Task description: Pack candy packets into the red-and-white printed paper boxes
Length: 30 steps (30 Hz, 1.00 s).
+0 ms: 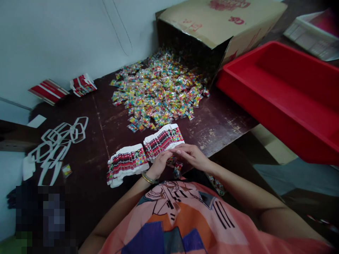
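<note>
My left hand (pixel 160 163) and my right hand (pixel 192 155) meet at the near edge of the dark wooden table (pixel 106 130), fingers pinched together around a small clear candy packet (pixel 177 168) that hangs below them. Just beyond my fingers lie two fanned stacks of red-and-white printed cards: one (pixel 163 139) right by my hands, the other (pixel 126 165) to its left. A gold bangle circles my left wrist. Farther back spreads a big heap of colourful candy packets (pixel 159 90).
A cardboard box (pixel 219 24) lies on its side behind the heap. A red plastic tray (pixel 286 91) sits at the right, a white crate (pixel 315 33) beyond it. White paper bands (pixel 59 141) and more card bundles (pixel 82 84) lie at the left. One loose packet (pixel 66 170) rests near the bands.
</note>
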{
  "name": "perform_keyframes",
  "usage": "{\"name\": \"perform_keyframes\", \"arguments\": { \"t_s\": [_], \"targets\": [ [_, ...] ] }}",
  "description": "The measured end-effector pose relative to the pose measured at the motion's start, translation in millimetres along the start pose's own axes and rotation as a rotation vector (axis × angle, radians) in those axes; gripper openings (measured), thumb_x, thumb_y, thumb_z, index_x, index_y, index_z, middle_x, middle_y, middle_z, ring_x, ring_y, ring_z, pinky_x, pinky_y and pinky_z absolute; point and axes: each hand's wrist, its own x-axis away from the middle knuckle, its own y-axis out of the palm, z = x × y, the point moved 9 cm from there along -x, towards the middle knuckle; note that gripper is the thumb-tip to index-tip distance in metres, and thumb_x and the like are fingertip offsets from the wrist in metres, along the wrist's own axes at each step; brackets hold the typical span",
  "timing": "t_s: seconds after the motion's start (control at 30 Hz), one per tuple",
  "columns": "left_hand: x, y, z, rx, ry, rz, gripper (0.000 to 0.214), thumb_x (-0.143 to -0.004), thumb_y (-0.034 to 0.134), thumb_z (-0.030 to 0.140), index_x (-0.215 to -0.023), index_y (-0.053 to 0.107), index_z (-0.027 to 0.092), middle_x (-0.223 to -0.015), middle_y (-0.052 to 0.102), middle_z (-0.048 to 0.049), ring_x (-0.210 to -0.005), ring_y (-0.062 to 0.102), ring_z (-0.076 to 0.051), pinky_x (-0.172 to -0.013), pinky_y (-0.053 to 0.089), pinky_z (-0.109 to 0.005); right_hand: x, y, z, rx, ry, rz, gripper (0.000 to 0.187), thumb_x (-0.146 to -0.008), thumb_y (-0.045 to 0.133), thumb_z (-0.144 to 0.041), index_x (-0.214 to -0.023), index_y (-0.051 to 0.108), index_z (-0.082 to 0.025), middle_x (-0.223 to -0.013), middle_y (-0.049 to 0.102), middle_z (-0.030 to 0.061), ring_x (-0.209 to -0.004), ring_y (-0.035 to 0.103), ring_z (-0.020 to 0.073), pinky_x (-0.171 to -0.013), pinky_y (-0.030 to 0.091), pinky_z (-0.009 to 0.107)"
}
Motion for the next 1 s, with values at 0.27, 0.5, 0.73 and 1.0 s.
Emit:
{"name": "perform_keyframes", "arguments": {
  "t_s": [0.27, 0.5, 0.73, 1.0],
  "targets": [
    [7.4, 13.8, -18.7, 0.143, -0.178, -0.081, 0.041, -0.077, 0.061, 0.029, -0.117, 0.06, 0.019, -0.108, 0.065, -0.0073, -0.09, 0.06, -0.023, -0.058, 0.049, -0.027, 9.4, 5.8, 16.5, 0.058, -0.008, 0.062, 0.028, -0.091, 0.056, -0.031, -0.115, 0.067, -0.024, -0.108, 0.067, 0.0078, -0.098, 0.063, 0.0182, -0.087, 0.049, 0.033],
    [5.5, 17.4, -9.2, 0.107, -0.137, -0.202, 0.049, -0.077, 0.062, 0.024, -0.126, 0.054, 0.025, -0.127, 0.056, -0.007, -0.11, 0.055, -0.022, -0.086, 0.048, -0.033, 43.5, -31.1, 27.1, 0.199, 0.099, -0.021, 0.027, -0.093, 0.052, -0.033, -0.112, 0.068, -0.025, -0.106, 0.068, 0.0072, -0.096, 0.061, 0.0195, -0.086, 0.049, 0.035],
    [-12.7, -26.4, 18.7, -0.059, -0.027, 0.046, 0.036, -0.08, 0.062, 0.035, -0.111, 0.06, 0.017, -0.106, 0.062, -0.0079, -0.087, 0.06, -0.016, -0.075, 0.046, -0.027, 46.9, 9.5, 38.0, 0.597, -0.044, -0.124, 0.029, -0.092, 0.053, -0.032, -0.117, 0.064, -0.024, -0.125, 0.058, 0.0095, -0.113, 0.051, 0.0235, -0.096, 0.042, 0.041],
    [-11.7, -4.2, -6.4, -0.078, -0.131, -0.06, 0.035, -0.081, 0.063, 0.037, -0.108, 0.061, 0.014, -0.096, 0.066, -0.0086, -0.078, 0.062, -0.015, -0.067, 0.046, -0.026, -22.7, -38.4, 81.2, 0.664, -0.142, -0.006, 0.029, -0.093, 0.053, -0.031, -0.117, 0.065, -0.021, -0.117, 0.066, 0.0108, -0.107, 0.058, 0.0235, -0.091, 0.044, 0.04]
  ]
}}
